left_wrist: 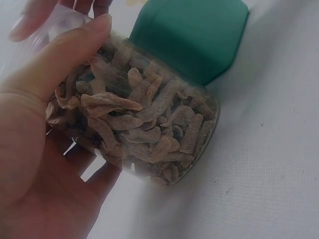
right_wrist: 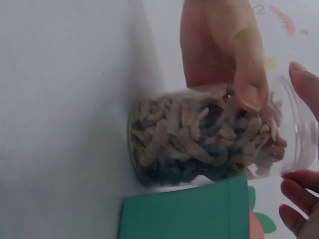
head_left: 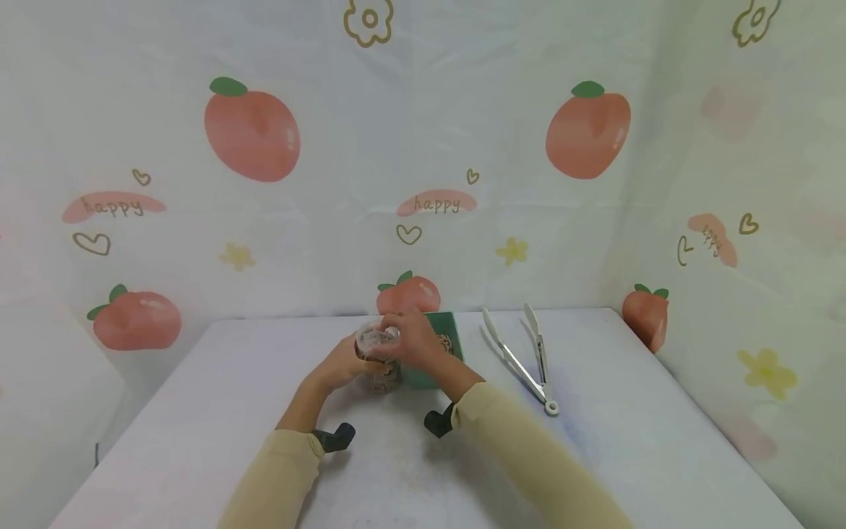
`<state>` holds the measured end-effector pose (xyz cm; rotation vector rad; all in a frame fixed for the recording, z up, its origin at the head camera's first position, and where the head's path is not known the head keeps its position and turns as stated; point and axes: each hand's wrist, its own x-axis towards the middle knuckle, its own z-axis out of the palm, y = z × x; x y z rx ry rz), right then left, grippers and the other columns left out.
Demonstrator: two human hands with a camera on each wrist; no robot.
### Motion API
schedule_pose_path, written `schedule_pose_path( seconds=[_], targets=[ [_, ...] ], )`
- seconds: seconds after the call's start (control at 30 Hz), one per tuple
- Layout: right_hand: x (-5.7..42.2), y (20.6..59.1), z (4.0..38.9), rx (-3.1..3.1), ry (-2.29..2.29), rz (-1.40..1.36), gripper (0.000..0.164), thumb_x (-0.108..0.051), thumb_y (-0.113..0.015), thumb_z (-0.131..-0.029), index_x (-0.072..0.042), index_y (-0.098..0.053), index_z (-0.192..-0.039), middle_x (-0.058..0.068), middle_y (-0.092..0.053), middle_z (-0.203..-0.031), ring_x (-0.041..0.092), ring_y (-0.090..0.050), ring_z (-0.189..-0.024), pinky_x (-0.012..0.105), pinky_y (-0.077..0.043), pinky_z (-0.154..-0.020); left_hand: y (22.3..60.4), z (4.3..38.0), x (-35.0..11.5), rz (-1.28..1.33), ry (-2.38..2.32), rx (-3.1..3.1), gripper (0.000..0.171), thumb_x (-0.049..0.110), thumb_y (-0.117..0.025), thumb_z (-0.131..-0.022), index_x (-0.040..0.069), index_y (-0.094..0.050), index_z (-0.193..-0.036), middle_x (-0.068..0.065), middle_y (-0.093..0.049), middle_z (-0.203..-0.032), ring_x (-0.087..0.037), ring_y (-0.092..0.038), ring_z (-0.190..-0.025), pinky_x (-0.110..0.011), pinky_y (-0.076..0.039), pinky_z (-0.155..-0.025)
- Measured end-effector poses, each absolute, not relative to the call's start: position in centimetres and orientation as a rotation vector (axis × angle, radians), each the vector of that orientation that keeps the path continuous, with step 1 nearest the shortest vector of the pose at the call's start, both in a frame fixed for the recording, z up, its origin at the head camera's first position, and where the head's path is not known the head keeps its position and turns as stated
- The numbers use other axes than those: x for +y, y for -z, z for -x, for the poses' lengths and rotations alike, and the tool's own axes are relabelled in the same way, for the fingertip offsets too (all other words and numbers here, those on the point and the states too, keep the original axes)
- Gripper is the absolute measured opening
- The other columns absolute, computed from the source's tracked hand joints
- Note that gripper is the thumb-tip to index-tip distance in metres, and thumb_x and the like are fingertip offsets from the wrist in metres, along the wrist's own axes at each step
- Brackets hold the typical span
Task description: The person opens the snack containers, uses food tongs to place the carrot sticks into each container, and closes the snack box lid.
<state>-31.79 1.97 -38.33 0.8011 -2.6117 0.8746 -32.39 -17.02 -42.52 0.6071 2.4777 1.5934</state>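
Observation:
A clear plastic jar, holding brownish dried strips, stands upright on the table beside a green box. My left hand grips the jar's side, its thumb lying across the wall in the left wrist view. Over the top, my right hand spans the clear lid, thumb on one side and fingers on the other. The right wrist view shows those fingertips at the jar's rim. Part of the lid is hidden by the right hand.
The green box touches or nearly touches the jar on its right, with some dried strips inside. Metal tongs lie spread farther right. A patterned cloth hangs behind the white table.

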Motion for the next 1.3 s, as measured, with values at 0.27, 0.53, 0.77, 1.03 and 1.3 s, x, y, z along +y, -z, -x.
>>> schedule_pose_path(
  seconds=[0.27,0.53,0.77,1.03,1.3],
  targets=[
    [2.2,38.5,31.6,-2.588,-1.02,-0.814,0.038,-0.038,-0.085,-0.074,-0.014,-0.07,-0.098,0.001,-0.065,-0.107,0.019,-0.054,-0.101,0.035,-0.048,-0.082,42.9,32.6,-17.0,-0.585,-1.576,2.518,0.08,0.023,-0.085,-0.072,0.004,-0.044,-0.138,-0.011,-0.056,-0.124,-0.027,-0.053,-0.111,-0.045,-0.044,-0.094],
    [3.7,38.3,32.2,-2.681,-1.052,-1.028,0.043,-0.029,-0.074,-0.087,-0.014,-0.065,-0.127,-0.002,-0.06,-0.129,0.014,-0.052,-0.121,0.034,-0.045,-0.097,42.1,31.8,-17.0,-0.627,-1.57,2.526,0.074,0.017,-0.084,-0.075,-0.001,-0.045,-0.136,-0.012,-0.058,-0.118,-0.025,-0.054,-0.106,-0.042,-0.044,-0.091],
    [3.8,38.5,32.1,-2.652,-1.062,-1.039,0.043,-0.026,-0.073,-0.088,-0.011,-0.064,-0.127,0.002,-0.061,-0.128,0.018,-0.053,-0.12,0.035,-0.045,-0.097,40.4,30.5,-16.7,-0.639,-1.575,2.498,0.071,0.012,-0.082,-0.077,-0.005,-0.044,-0.135,-0.014,-0.058,-0.119,-0.027,-0.054,-0.108,-0.045,-0.044,-0.092],
    [2.8,39.2,31.9,-2.512,-0.952,-0.89,0.036,-0.034,-0.083,-0.076,-0.014,-0.07,-0.102,0.0,-0.065,-0.109,0.018,-0.052,-0.102,0.035,-0.048,-0.085,42.8,32.4,-17.1,-0.609,-1.601,2.512,0.078,0.018,-0.085,-0.075,0.002,-0.044,-0.139,-0.012,-0.057,-0.124,-0.026,-0.053,-0.11,-0.044,-0.043,-0.094],
    [2.1,39.5,31.5,-2.524,-0.906,-0.764,0.042,-0.046,-0.084,-0.073,-0.015,-0.064,-0.096,0.003,-0.057,-0.106,0.02,-0.051,-0.096,0.037,-0.047,-0.081,43.1,32.6,-17.0,-0.607,-1.615,2.506,0.081,0.022,-0.086,-0.072,0.005,-0.043,-0.139,-0.012,-0.056,-0.124,-0.027,-0.053,-0.11,-0.045,-0.043,-0.094]
  ],
)
